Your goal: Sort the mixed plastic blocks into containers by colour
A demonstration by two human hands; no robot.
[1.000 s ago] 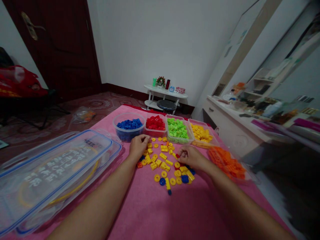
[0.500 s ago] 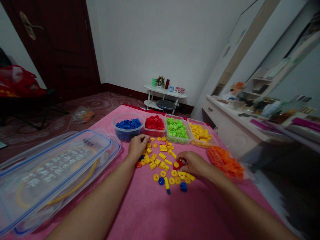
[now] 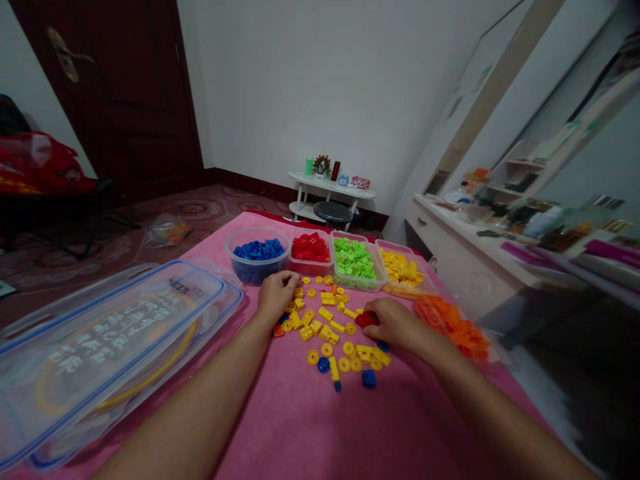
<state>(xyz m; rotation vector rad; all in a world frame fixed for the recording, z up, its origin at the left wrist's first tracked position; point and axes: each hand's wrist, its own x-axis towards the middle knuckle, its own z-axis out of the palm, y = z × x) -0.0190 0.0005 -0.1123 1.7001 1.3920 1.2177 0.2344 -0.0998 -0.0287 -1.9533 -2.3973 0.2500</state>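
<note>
Loose yellow building bricks (image 3: 326, 313) and yellow wheel-like rings (image 3: 349, 349) lie scattered over the pink cloth between my hands. My right hand (image 3: 394, 325) is closed at the right of this pile, with a red building brick (image 3: 367, 319) between thumb and fingers. A blue brick (image 3: 383, 346) shows just under that hand. At the pile's left edge rests my left hand (image 3: 277, 293), its fingers curled and their tips partly hidden. Close below it lies an orange-red brick (image 3: 279, 331). Nearer to me are a blue ring (image 3: 323, 365) and another blue brick (image 3: 369, 379).
Along the far side stand a round tub of blue bricks (image 3: 257, 251) and boxes of red bricks (image 3: 311, 248), green bricks (image 3: 354, 259) and yellow bricks (image 3: 401, 269). Orange bricks (image 3: 453, 327) fill a box at right. Clear lids with blue edges (image 3: 220, 293) lie at left.
My right hand has shifted slightly right and up with the red brick. A yellow ring and a blue brick beside it show more fully. My left hand keeps its place.
</note>
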